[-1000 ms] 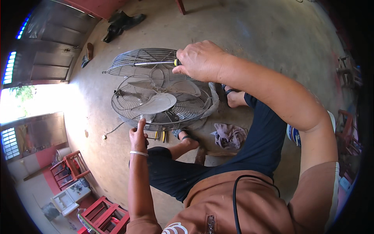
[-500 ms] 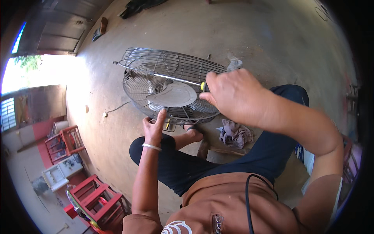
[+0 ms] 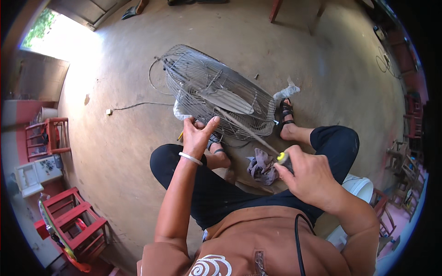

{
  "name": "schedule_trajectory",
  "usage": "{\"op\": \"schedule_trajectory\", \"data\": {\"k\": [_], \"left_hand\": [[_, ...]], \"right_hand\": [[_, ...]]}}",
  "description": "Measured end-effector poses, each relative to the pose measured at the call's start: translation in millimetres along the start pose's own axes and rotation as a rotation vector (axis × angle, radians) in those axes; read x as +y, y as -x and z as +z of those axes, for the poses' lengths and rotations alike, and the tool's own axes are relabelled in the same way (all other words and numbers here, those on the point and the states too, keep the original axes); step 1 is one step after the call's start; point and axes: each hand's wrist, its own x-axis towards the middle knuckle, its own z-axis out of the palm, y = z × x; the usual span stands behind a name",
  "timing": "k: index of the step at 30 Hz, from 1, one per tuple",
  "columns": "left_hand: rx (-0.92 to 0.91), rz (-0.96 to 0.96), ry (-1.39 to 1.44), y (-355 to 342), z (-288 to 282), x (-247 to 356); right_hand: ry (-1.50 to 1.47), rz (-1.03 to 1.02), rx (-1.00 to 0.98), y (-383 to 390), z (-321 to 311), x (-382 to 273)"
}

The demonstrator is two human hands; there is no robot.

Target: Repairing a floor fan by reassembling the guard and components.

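Note:
My left hand [image 3: 198, 134] grips the near lower rim of a wire fan cage [image 3: 189, 62], thumb raised. Inside the tilted cage is a dusty grey blade [image 3: 225, 99]. My right hand [image 3: 307, 175] is closed on a long screwdriver [image 3: 284, 159] with a yellow-and-black handle; its shaft slants up-left to the cage's near side, and I cannot tell what the tip touches. A crumpled cloth [image 3: 262, 166] lies below the fan between my sandalled feet. A yellow handle [image 3: 180, 135] shows partly behind my left hand.
A cord with a white plug [image 3: 109, 112] runs across the floor to the left. Red chairs [image 3: 78, 216] stand along the left. A white bucket [image 3: 357, 188] is by my right thigh. A doorway [image 3: 50, 34] is upper left, table legs [image 3: 276, 9] upper right, more chairs [image 3: 410, 115] far right.
The fan cage has turned so it slopes down to the right. My right hand has moved down and right with the screwdriver, whose shaft now points up-left. My left hand moved right and up.

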Motion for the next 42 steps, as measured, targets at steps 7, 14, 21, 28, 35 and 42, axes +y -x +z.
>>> {"op": "schedule_trajectory", "data": {"k": [7, 14, 21, 28, 35, 42], "left_hand": [[-0.025, 0.058, -0.033, -6, 6, -29], [-0.058, 0.000, -0.144, 7, 3, -6], [-0.179, -0.167, -0.036, 7, -10, 24], [-0.245, -0.311, -0.122, 2, -27, 22], [-0.412, -0.267, -0.187, 18, -21, 9], [-0.128, -0.227, -0.197, 12, -23, 3]], "right_hand": [[-0.057, -0.062, 0.235, -128, 13, -31], [0.295, -0.102, 0.201, -273, 32, -61], [0.495, -0.065, -0.027, -289, 36, -73], [0.446, 0.058, -0.016, -256, -9, -22], [0.384, 0.070, 0.016, -204, -13, 12], [0.266, 0.158, 0.107, -145, -1, 55]]}}
